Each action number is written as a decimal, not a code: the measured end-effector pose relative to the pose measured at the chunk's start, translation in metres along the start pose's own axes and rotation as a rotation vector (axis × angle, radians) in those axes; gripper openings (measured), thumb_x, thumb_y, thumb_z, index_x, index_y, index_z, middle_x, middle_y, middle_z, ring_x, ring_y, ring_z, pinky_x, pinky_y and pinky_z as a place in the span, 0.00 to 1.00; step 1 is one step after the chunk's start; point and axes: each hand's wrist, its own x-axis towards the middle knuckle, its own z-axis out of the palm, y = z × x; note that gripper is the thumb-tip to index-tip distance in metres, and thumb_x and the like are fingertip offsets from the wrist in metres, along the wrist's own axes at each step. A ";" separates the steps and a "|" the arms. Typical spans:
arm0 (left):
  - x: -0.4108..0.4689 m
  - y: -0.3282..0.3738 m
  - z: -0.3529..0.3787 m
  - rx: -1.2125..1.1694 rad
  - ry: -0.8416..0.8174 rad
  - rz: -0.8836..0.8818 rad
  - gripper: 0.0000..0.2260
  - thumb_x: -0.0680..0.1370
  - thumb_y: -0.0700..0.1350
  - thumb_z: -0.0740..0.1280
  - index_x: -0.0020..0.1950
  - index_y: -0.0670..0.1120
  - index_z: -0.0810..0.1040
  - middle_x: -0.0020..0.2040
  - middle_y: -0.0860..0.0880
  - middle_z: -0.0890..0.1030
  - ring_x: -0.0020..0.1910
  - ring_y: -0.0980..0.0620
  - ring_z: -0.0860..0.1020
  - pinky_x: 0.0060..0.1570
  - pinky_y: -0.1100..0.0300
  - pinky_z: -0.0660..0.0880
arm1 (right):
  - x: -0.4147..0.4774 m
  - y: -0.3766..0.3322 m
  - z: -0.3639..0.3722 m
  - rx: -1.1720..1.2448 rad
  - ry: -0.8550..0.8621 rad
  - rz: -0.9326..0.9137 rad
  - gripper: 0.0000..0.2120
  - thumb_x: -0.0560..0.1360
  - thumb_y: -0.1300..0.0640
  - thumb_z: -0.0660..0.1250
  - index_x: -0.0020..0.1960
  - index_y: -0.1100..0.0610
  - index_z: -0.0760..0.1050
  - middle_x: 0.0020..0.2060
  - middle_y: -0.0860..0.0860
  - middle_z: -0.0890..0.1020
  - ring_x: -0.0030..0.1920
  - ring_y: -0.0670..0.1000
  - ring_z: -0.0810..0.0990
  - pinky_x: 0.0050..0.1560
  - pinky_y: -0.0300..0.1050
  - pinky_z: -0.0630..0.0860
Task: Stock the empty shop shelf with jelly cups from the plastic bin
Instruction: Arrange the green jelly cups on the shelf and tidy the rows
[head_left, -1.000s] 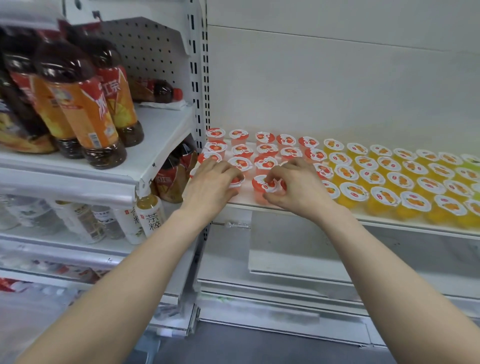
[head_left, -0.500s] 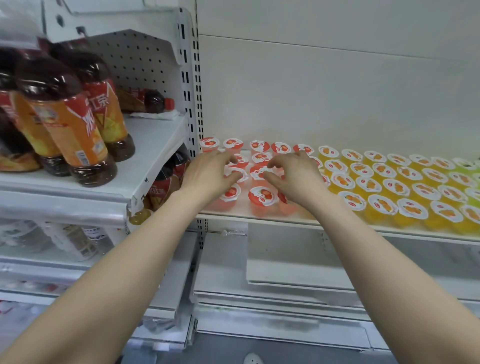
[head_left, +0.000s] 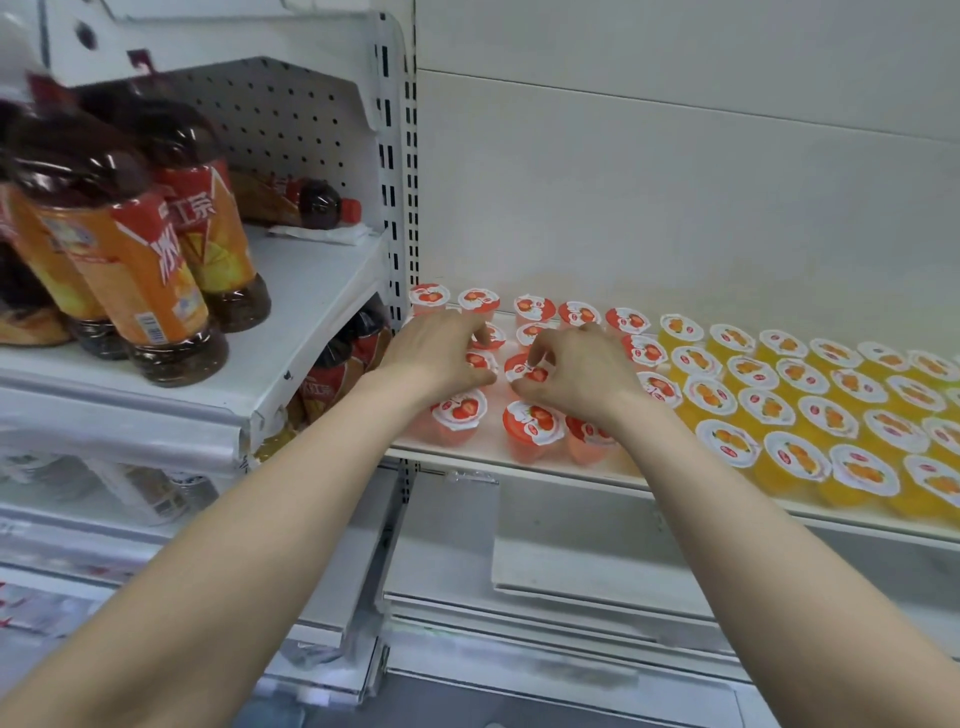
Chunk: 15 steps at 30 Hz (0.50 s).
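Tea bottles (head_left: 136, 280) on neighbouring shelf (head_left: 311, 296)

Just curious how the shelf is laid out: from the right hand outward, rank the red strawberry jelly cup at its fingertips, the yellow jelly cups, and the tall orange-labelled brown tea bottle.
1. The red strawberry jelly cup, at the right hand fingertips.
2. The yellow jelly cups, just to its right.
3. The tall orange-labelled brown tea bottle, far left, neighbouring shelf.

Glossy clear-plastic jelly cups (head_left: 535, 423), matt painted-metal shelf (head_left: 493, 461)

red jelly cups (head_left: 533, 427), yellow jelly cups (head_left: 794, 458), white shelf (head_left: 524, 465), orange-labelled bottles (head_left: 135, 270)
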 end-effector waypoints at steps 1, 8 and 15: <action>0.000 -0.001 0.000 0.000 -0.001 -0.001 0.20 0.69 0.59 0.72 0.58 0.55 0.76 0.55 0.53 0.80 0.54 0.50 0.78 0.50 0.53 0.76 | 0.000 0.000 0.000 -0.003 -0.008 -0.006 0.18 0.68 0.37 0.67 0.52 0.47 0.79 0.47 0.48 0.82 0.56 0.53 0.74 0.55 0.51 0.72; 0.007 -0.005 -0.004 0.032 0.084 -0.020 0.21 0.73 0.65 0.66 0.59 0.54 0.77 0.57 0.52 0.79 0.56 0.49 0.77 0.52 0.53 0.74 | 0.013 0.013 0.001 0.069 0.138 0.046 0.17 0.74 0.40 0.64 0.54 0.49 0.81 0.49 0.50 0.84 0.56 0.57 0.75 0.51 0.49 0.73; 0.034 -0.001 -0.002 0.067 0.050 -0.031 0.21 0.73 0.61 0.69 0.63 0.53 0.76 0.57 0.48 0.79 0.58 0.45 0.76 0.51 0.54 0.72 | 0.037 0.016 0.006 0.045 0.137 0.093 0.16 0.75 0.42 0.64 0.55 0.51 0.80 0.48 0.53 0.84 0.57 0.58 0.73 0.48 0.49 0.68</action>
